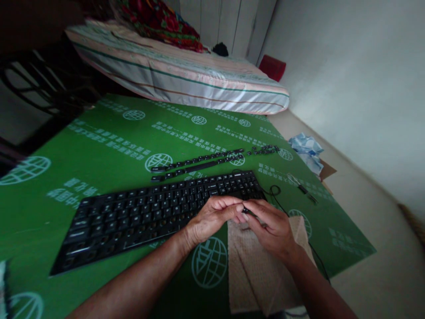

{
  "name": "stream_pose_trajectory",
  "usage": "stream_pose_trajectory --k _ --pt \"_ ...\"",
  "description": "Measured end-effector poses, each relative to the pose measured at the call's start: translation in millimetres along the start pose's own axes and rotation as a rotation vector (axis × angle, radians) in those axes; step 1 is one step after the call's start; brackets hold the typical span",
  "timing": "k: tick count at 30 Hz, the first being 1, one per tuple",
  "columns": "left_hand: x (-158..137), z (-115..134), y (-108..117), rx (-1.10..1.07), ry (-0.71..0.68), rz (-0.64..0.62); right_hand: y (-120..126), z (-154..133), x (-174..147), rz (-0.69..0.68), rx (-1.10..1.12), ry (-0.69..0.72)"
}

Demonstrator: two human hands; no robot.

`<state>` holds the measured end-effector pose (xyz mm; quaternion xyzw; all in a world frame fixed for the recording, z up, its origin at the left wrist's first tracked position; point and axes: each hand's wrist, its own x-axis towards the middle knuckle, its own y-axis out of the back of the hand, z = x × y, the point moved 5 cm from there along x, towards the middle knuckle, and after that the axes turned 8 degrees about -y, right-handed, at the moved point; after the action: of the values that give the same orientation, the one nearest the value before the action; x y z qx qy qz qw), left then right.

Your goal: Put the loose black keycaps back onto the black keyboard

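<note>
My left hand [212, 217] and my right hand [272, 228] meet fingertip to fingertip over the right end of a black keyboard [133, 212] and a beige cloth [252, 274]. Pinched between both sets of fingers is a small black keycap [245, 210], mostly hidden. Along its near edge the keyboard shows bare sockets where keys are off. Beyond it, loose black keycaps [202, 167] lie in two rows, a long space bar among them. More keycaps [265, 149] sit in a loose cluster farther right.
The green printed board [109, 128] carries all this. To the right lie a small brush [302, 188] and the keyboard's cable [282, 206]. Crumpled blue-white plastic [305, 148] is on the floor past the right edge. A bed [186, 84] stands behind, with a white wall [358, 75] at right.
</note>
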<state>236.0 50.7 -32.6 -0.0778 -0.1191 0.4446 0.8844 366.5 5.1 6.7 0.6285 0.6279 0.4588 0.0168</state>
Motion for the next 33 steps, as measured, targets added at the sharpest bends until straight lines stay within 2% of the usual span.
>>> stream_pose_trajectory --k 12,24,30,33 --pt "1.4 -2.7 1.1 0.023 -0.007 0.02 1.2 0.7 3.4 0.044 0.01 0.003" --pt "1.0 -2.4 1.0 0.062 0.004 -0.004 2.5 -0.3 10.9 -0.135 0.046 -0.058" --pt "1.1 -2.9 0.2 0.075 0.009 -0.013 4.6 -1.1 14.8 -0.126 0.068 -0.037" --pt "1.3 -2.0 0.5 0.086 0.011 -0.011 4.6 -0.9 16.3 -0.166 0.053 -0.038"
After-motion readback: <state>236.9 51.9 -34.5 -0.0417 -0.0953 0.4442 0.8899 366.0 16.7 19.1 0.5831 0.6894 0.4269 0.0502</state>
